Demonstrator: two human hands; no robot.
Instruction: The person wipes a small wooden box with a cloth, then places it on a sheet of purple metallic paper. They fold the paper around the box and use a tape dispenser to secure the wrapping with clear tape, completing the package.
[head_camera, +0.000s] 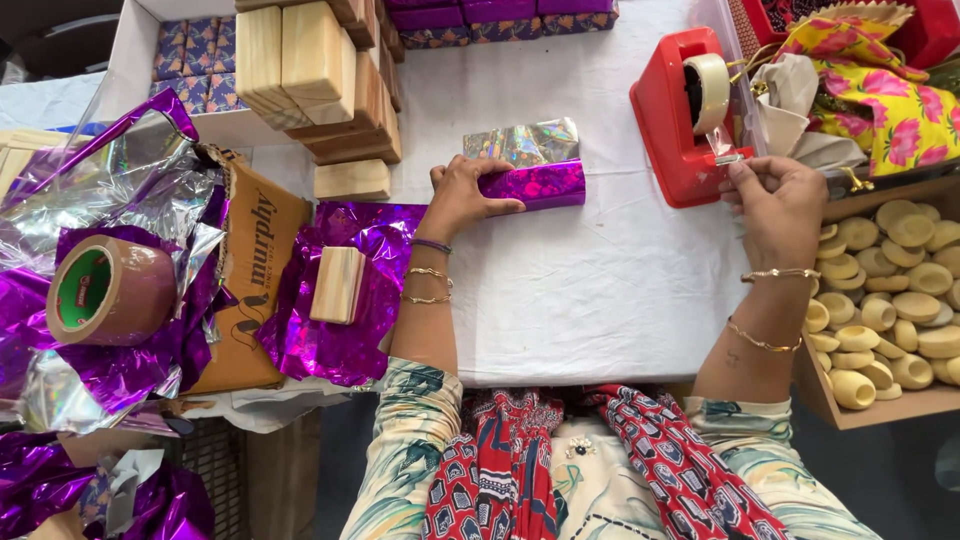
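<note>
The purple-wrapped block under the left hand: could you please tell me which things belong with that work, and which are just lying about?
In use:
left hand
purple-wrapped block
right hand
red tape dispenser

Lying about:
brown tape roll
bare wooden block on purple foil sheet
stacked wooden blocks
tray of small clay cups

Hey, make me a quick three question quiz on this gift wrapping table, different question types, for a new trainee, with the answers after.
1. True or false: the left hand presses on a block half wrapped in purple foil.
2. Multiple choice: the right hand pulls tape at the A) brown tape roll B) red tape dispenser C) stack of bare wooden blocks.
3. Fill in: the single bare wooden block by the left forearm lies on a sheet of ____ foil.

Key
1. True
2. B
3. purple
</note>
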